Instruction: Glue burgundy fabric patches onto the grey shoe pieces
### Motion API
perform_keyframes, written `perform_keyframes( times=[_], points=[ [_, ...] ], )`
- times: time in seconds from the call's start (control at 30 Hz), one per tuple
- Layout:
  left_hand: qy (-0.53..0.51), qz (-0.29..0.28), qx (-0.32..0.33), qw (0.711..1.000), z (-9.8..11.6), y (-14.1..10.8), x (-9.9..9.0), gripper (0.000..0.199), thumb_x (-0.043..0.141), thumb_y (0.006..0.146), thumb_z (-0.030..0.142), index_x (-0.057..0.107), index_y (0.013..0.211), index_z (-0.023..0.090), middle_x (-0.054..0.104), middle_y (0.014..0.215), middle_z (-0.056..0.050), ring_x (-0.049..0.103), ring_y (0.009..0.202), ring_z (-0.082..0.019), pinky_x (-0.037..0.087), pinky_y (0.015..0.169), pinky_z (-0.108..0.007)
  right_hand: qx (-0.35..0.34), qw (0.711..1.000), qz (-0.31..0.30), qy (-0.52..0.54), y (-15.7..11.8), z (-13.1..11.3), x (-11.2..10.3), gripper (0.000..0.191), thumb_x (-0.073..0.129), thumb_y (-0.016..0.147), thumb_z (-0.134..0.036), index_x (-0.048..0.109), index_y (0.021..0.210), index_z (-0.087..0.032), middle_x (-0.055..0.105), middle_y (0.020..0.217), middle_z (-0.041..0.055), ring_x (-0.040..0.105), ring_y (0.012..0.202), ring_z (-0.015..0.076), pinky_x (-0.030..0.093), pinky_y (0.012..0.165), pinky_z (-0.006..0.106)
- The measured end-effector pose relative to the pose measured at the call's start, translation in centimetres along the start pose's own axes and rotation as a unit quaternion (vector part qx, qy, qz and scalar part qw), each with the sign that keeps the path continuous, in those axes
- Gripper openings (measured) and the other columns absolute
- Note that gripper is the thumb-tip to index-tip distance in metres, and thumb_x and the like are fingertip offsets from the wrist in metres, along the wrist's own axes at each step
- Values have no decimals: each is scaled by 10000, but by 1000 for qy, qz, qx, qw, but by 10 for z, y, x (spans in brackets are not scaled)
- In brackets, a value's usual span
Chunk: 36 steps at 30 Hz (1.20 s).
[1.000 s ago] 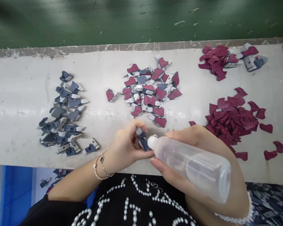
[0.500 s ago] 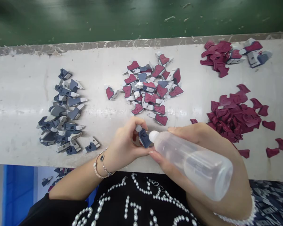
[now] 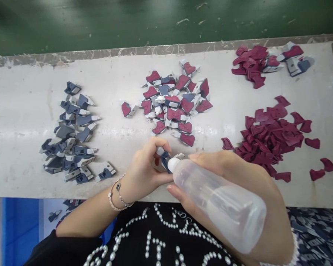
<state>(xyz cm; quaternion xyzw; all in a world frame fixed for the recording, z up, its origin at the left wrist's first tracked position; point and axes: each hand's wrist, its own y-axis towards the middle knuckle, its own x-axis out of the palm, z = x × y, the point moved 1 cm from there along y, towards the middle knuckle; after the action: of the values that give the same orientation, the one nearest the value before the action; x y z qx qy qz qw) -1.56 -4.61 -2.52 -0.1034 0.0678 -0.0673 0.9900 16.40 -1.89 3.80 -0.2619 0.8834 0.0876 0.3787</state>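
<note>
Left hand curled, fingers and thumb pinching navy-and-white moulded piece above worktop; piece partly hidden by fingers. Right hand closed around translucent plastic squeeze bottle, partly seen through it; white nozzle at piece, exact contact hard to make out. Beaded bracelet on left wrist. Navy pile, mixed pile, maroon cut-outs spread across worktop.

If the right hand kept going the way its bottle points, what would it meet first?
Probably the navy and grey piece pinched in the left hand: the white tip of the squeeze bottle in the right hand aims at it, though depth is unclear.
</note>
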Motion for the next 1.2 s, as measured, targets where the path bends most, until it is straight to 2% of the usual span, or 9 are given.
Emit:
perform_keyframes(
  times=[0.07, 0.13, 0.27, 0.4, 0.53, 0.73, 0.9, 1.03, 1.2],
  points=[
    [-12, 3, 0, 1000, -1, 0, 0, 360, 758, 748, 264, 476, 972, 253, 540, 797, 46, 435, 532, -71, 385, 467, -201, 6, 999, -14, -31, -3, 0, 1, 334, 659, 829, -592, 623, 844, -260, 644, 736, 7, 526, 505, 155, 372, 436, 318],
    [-11, 3, 4, 1000, 0, 0, 0, 369, 768, 737, 268, 480, 966, 256, 547, 819, 38, 447, 548, -79, 402, 477, -211, 13, 999, -19, -41, -4, 0, 0, 338, 641, 834, -610, 622, 809, -273, 640, 698, -2, 503, 485, 159, 298, 414, 331],
    [-9, 3, 22, 1000, 2, 1, 0, 380, 778, 719, 303, 481, 949, 249, 545, 817, 21, 461, 573, -96, 417, 487, -232, 19, 1000, -5, -23, 1, -3, -4, 273, 702, 821, -471, 569, 708, -263, 559, 559, -29, 416, 409, 130, 215, 393, 329],
    [0, 12, 45, 999, 2, 1, 0, 372, 765, 733, 298, 474, 960, 253, 537, 826, 22, 461, 569, -91, 414, 482, -233, 5, 1000, -8, -13, 11, -7, -7, 340, 770, 770, -357, 494, 614, -234, 489, 516, -49, 366, 372, 84, 182, 365, 301],
    [12, 12, 50, 999, 1, 2, -1, 380, 772, 729, 243, 474, 964, 258, 529, 823, 30, 459, 561, -86, 419, 485, -231, -22, 1000, -9, 10, 11, -7, -6, 320, 754, 789, -288, 487, 621, -229, 484, 524, -62, 371, 375, 70, 220, 372, 284],
    [16, 21, 57, 998, 2, 2, -1, 304, 718, 770, 232, 481, 959, 251, 525, 805, 28, 453, 526, -79, 418, 469, -235, -24, 998, -12, 63, 1, -4, -1, 341, 774, 780, -453, 511, 704, -251, 508, 563, -66, 392, 400, 88, 233, 374, 297],
    [35, 26, 54, 998, -2, 0, -1, 431, 797, 696, 188, 484, 981, 269, 544, 809, 44, 503, 574, -91, 454, 514, -227, -37, 998, -16, 43, 3, -8, -3, 306, 771, 791, -298, 493, 672, -245, 514, 573, -69, 442, 432, 96, 353, 438, 286],
    [40, 46, 59, 996, -2, 0, -1, 436, 812, 682, 163, 496, 967, 257, 562, 834, 39, 522, 609, -100, 468, 552, -236, -38, 999, -13, 35, 3, -11, -5, 203, 711, 834, -263, 554, 707, -237, 570, 613, -46, 502, 457, 111, 404, 464, 290],
    [34, 26, 58, 997, 1, 1, 0, 431, 795, 687, 153, 488, 970, 261, 553, 836, 45, 489, 569, -86, 449, 512, -238, -49, 998, -33, 29, 9, -13, -8, 365, 761, 793, -274, 453, 606, -218, 452, 515, -82, 382, 385, 49, 339, 400, 241]
  ],
)
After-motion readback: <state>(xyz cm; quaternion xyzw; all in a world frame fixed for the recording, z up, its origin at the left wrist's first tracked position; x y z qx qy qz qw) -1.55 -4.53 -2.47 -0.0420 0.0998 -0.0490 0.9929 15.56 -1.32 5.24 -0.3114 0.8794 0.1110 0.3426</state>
